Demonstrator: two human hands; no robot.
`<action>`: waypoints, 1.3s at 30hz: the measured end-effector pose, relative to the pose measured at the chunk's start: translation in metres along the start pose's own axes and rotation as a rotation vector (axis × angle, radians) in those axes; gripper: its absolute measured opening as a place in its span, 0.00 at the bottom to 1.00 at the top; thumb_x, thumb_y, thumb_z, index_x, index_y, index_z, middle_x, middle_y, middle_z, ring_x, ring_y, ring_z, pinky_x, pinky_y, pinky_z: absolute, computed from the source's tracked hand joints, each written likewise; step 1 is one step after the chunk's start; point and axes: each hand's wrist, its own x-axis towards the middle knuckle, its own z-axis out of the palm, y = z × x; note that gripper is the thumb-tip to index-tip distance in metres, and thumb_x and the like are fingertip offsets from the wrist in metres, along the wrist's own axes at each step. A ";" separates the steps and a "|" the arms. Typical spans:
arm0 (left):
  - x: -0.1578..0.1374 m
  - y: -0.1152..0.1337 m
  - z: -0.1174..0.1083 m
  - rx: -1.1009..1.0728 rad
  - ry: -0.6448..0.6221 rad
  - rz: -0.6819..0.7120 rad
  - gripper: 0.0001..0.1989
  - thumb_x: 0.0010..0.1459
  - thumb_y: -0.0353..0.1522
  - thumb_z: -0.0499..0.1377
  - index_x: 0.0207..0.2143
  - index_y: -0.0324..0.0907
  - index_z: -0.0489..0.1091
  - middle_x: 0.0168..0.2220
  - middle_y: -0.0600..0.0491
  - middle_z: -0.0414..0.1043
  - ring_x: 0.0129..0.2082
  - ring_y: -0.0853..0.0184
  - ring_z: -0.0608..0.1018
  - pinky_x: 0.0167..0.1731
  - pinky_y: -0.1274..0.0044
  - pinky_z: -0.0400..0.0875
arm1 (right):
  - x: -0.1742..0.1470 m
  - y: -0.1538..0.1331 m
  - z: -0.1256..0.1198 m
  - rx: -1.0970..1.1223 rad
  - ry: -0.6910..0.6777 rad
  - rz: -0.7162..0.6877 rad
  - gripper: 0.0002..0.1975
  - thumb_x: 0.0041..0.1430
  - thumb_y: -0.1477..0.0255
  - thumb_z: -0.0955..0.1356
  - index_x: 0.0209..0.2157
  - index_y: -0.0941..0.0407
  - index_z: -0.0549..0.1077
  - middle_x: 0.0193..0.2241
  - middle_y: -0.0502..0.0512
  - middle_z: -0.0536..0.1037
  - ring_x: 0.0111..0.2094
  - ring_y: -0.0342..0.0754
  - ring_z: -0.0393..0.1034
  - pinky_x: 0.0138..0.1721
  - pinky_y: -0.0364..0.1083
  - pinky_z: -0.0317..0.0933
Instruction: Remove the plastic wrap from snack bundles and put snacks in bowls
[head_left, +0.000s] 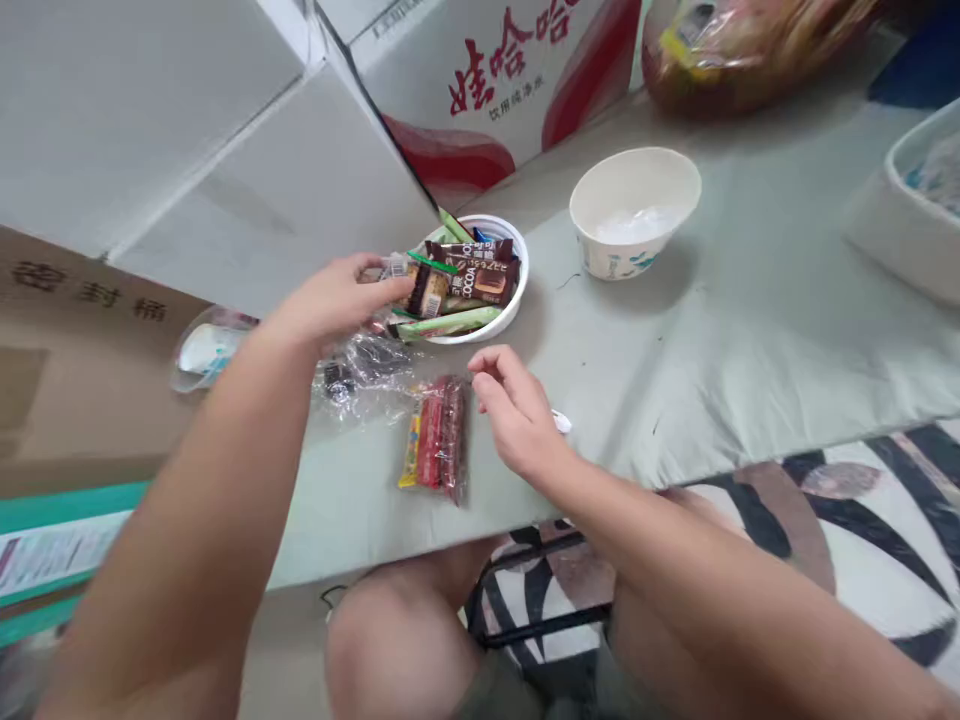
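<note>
My left hand (341, 300) reaches over the left rim of a white bowl (517, 290) filled with wrapped snacks. Its fingers close on a small clear-wrapped biscuit packet (429, 290) with a barcode and green edges. Brown cocoa snack bars (484, 280) and a light green stick packet (457, 322) lie in the same bowl. My right hand (517, 410) hovers in front of the bowl, fingers curled, with nothing visible in them. Just left of it, a clear pack of red and yellow wrapped sticks (435, 440) lies on the table.
Crumpled clear plastic wrap (371, 370) lies below my left hand. A paper bowl (637, 220) with clear plastic inside stands to the right. Boxes (495, 100) line the back and left. A white container (907, 220) stands far right; a clear cup (210, 350) lies at left.
</note>
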 end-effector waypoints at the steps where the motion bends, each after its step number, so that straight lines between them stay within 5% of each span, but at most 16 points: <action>1: 0.000 -0.001 -0.001 0.007 0.008 0.017 0.32 0.59 0.42 0.64 0.62 0.36 0.68 0.54 0.42 0.77 0.30 0.68 0.73 0.30 0.72 0.68 | 0.000 0.000 0.001 -0.004 -0.003 0.003 0.09 0.61 0.63 0.61 0.37 0.52 0.66 0.33 0.50 0.71 0.35 0.47 0.65 0.37 0.47 0.60; 7: -0.003 -0.004 0.001 -0.098 -0.037 0.138 0.30 0.54 0.38 0.67 0.60 0.42 0.72 0.51 0.44 0.80 0.41 0.60 0.79 0.36 0.72 0.75 | -0.001 0.000 0.004 -0.022 -0.029 0.026 0.07 0.61 0.64 0.61 0.36 0.52 0.66 0.33 0.50 0.72 0.34 0.46 0.66 0.36 0.47 0.59; 13: 0.001 -0.001 0.013 -0.109 -0.138 0.277 0.28 0.44 0.34 0.72 0.51 0.47 0.77 0.40 0.50 0.81 0.31 0.63 0.79 0.27 0.76 0.74 | -0.001 -0.001 0.006 -0.043 -0.041 0.043 0.07 0.61 0.65 0.61 0.35 0.52 0.66 0.32 0.49 0.72 0.32 0.46 0.65 0.37 0.48 0.58; 18: -0.001 0.006 0.014 -0.080 -0.156 0.190 0.27 0.44 0.32 0.72 0.50 0.45 0.78 0.39 0.49 0.80 0.26 0.65 0.77 0.25 0.75 0.71 | -0.001 0.000 0.007 -0.058 -0.041 0.030 0.07 0.61 0.66 0.61 0.34 0.53 0.67 0.33 0.50 0.72 0.32 0.46 0.64 0.39 0.49 0.59; 23: -0.005 0.003 0.013 -0.149 -0.020 0.191 0.28 0.48 0.34 0.71 0.53 0.42 0.75 0.42 0.46 0.79 0.29 0.64 0.76 0.30 0.74 0.71 | -0.001 0.000 0.005 -0.083 -0.031 0.011 0.06 0.61 0.67 0.61 0.33 0.53 0.67 0.33 0.50 0.73 0.33 0.46 0.65 0.40 0.48 0.59; 27: -0.006 0.001 0.012 0.055 0.125 0.111 0.17 0.54 0.36 0.68 0.44 0.37 0.76 0.32 0.51 0.75 0.27 0.69 0.70 0.31 0.75 0.64 | 0.000 0.001 0.004 -0.100 -0.026 -0.002 0.06 0.61 0.67 0.61 0.32 0.52 0.66 0.32 0.50 0.73 0.34 0.47 0.65 0.41 0.48 0.59; 33: -0.006 0.010 0.010 0.141 0.277 0.251 0.08 0.52 0.32 0.67 0.34 0.38 0.75 0.29 0.57 0.68 0.27 0.72 0.64 0.32 0.76 0.58 | 0.000 0.003 0.005 -0.107 -0.035 -0.023 0.06 0.62 0.68 0.61 0.31 0.52 0.66 0.31 0.50 0.72 0.35 0.47 0.65 0.41 0.47 0.59; 39: -0.005 0.020 0.014 0.209 0.124 0.267 0.09 0.50 0.31 0.69 0.32 0.40 0.72 0.26 0.59 0.65 0.25 0.71 0.63 0.31 0.75 0.57 | 0.000 0.004 0.007 -0.128 -0.038 -0.037 0.07 0.62 0.69 0.61 0.31 0.52 0.66 0.31 0.49 0.72 0.35 0.47 0.65 0.42 0.47 0.58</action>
